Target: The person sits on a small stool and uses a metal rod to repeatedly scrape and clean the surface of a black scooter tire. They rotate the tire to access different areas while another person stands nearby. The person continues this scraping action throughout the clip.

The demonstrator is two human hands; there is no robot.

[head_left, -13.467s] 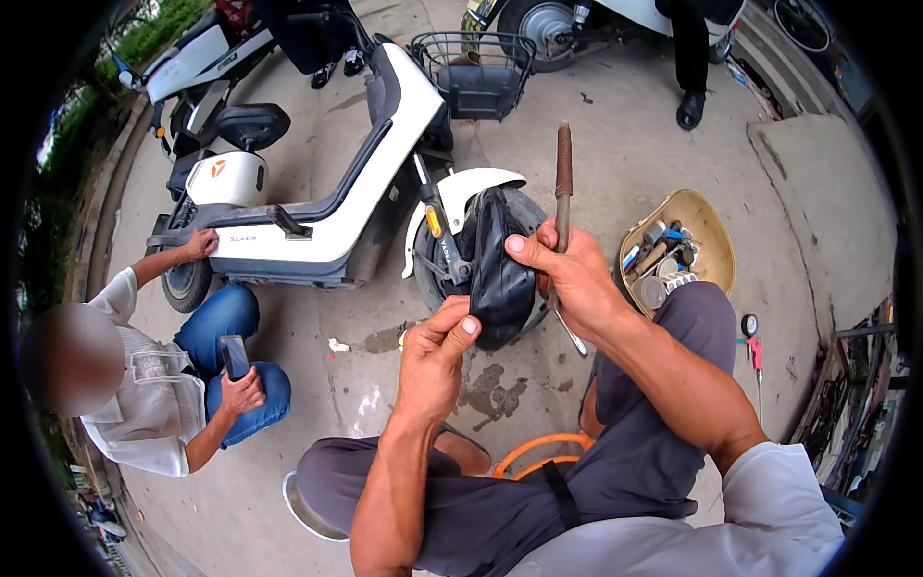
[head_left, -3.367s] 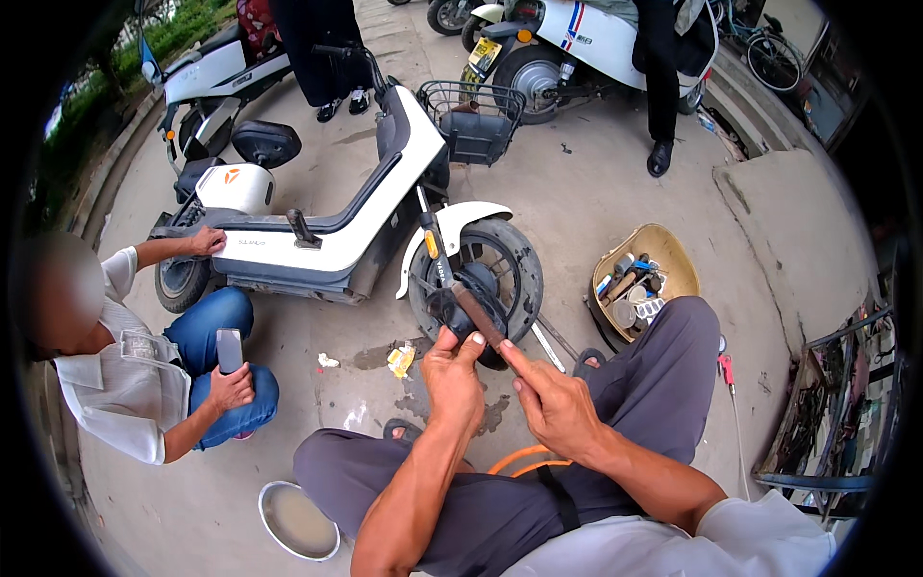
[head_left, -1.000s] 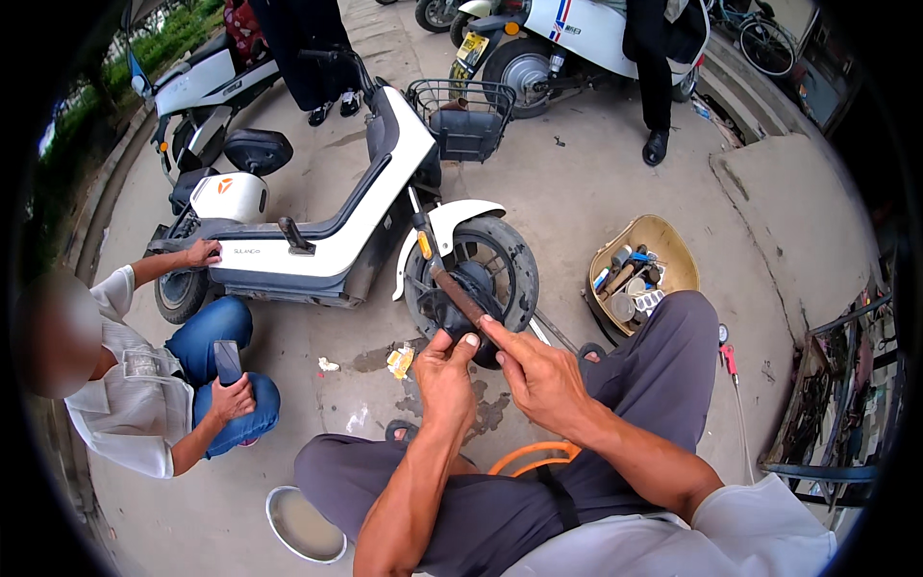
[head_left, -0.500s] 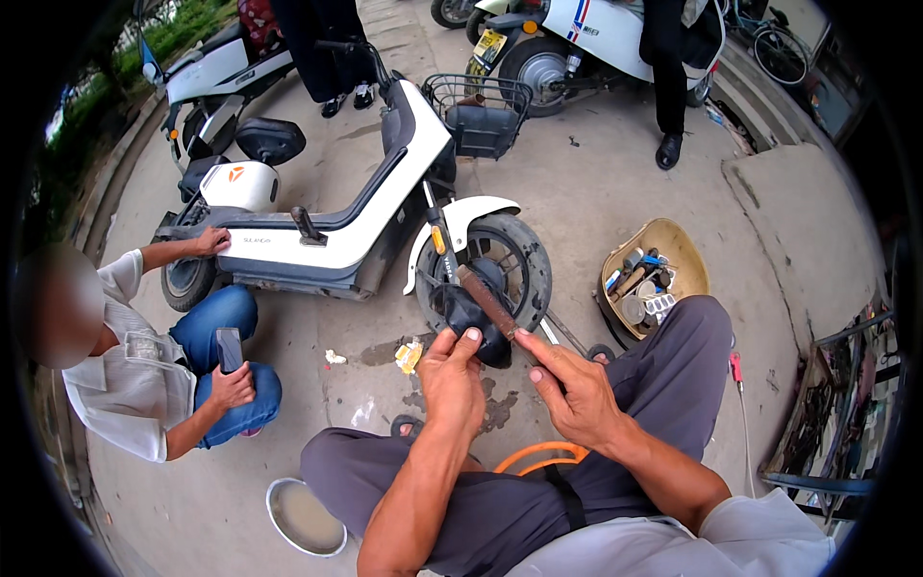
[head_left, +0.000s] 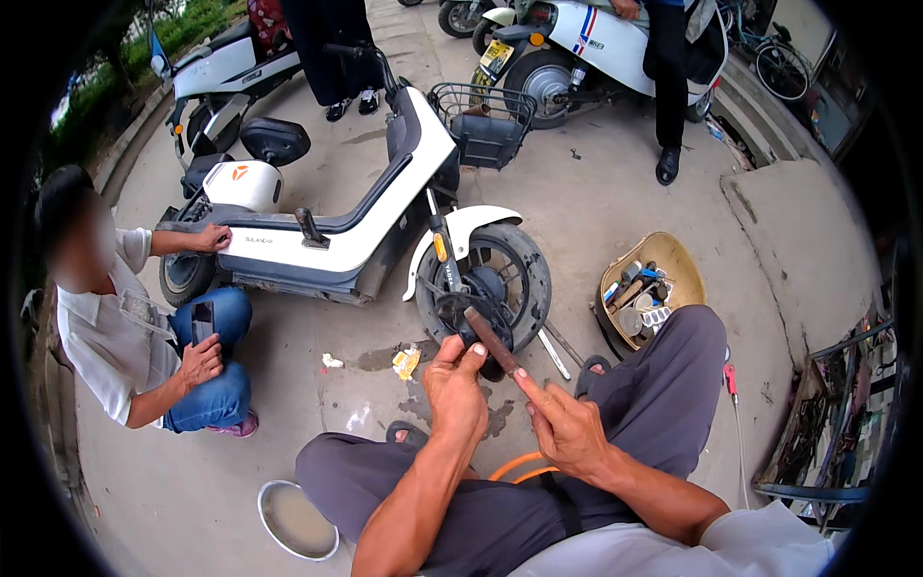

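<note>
My left hand (head_left: 455,392) is closed on black rubber that looks like an inner tube (head_left: 456,313), stretched out beside the scooter's front wheel (head_left: 529,288). In my right hand (head_left: 569,431) is a rusty brown flat file (head_left: 491,342), its near end under my fingers and the index finger laid along it. The file lies slantwise across the rubber, just right of my left thumb. My palm hides how the right fingers wrap its end. The white electric scooter (head_left: 336,245) lies tilted on its side before me.
A tan tool bin (head_left: 694,279) with several tools stands at right, near my knee. Metal bars (head_left: 555,356) lie by the wheel. A basin of cloudy water (head_left: 298,519) sits at lower left. A squatting person (head_left: 125,327) touches the scooter, holding a phone. More scooters and standing people are behind.
My right hand and the file have drawn back toward me along the rubber. My left hand keeps its grip, slightly lower in the view. The squatting person's head and phone have shifted.
</note>
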